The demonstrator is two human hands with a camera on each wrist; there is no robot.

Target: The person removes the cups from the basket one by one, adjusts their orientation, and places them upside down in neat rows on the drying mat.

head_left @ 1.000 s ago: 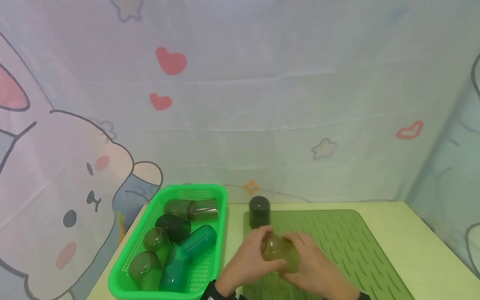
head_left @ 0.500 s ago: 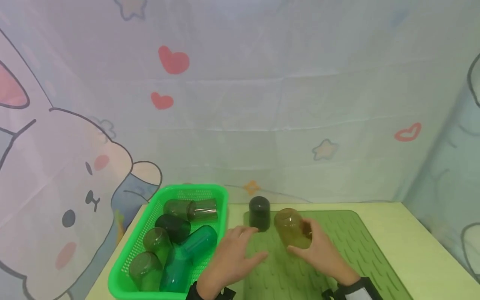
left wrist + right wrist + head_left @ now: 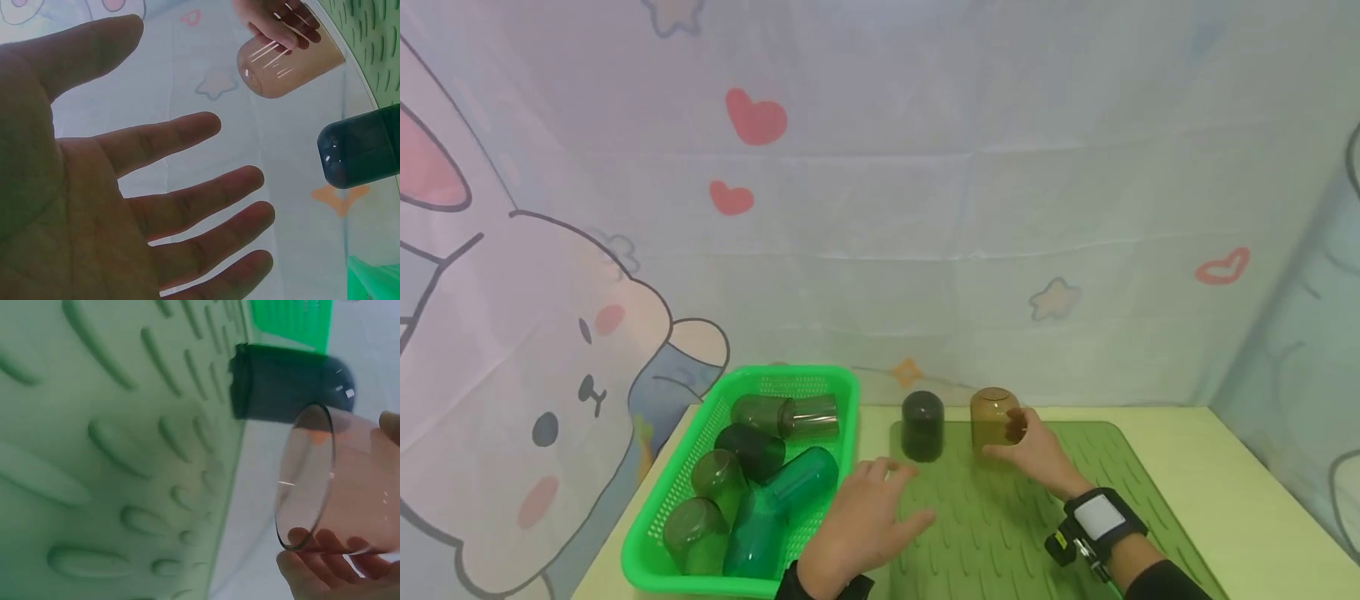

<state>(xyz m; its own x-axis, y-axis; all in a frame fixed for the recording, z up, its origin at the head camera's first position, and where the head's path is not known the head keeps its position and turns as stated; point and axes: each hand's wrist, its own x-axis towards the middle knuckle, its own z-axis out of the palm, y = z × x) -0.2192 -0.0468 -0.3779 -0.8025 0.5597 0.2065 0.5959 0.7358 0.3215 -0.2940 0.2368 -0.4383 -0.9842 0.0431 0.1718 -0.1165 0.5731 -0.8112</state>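
My right hand (image 3: 1037, 454) grips an amber see-through cup (image 3: 987, 421) from its right side, thumb and fingers round the wall. The cup is upside down over the back part of the green ridged mat (image 3: 970, 533). In the right wrist view the rim of the amber cup (image 3: 328, 487) faces the mat, with a gap showing between. A dark grey cup (image 3: 922, 429) stands upside down on the mat's back left corner. My left hand (image 3: 865, 521), fingers spread and holding nothing, hovers between basket and mat; its palm (image 3: 94, 212) shows in the left wrist view.
On the left stands a bright green basket (image 3: 850, 408) with several see-through cups lying in it, among them a teal cup (image 3: 808, 479) and a dark cup (image 3: 752, 452). A printed cloth (image 3: 865, 208) hangs behind the pale yellow table (image 3: 1180, 458).
The left hand has let go of the amber cup and drawn back left. My right hand has carried the cup away toward the mat's back edge, turning it upright with its mouth down.
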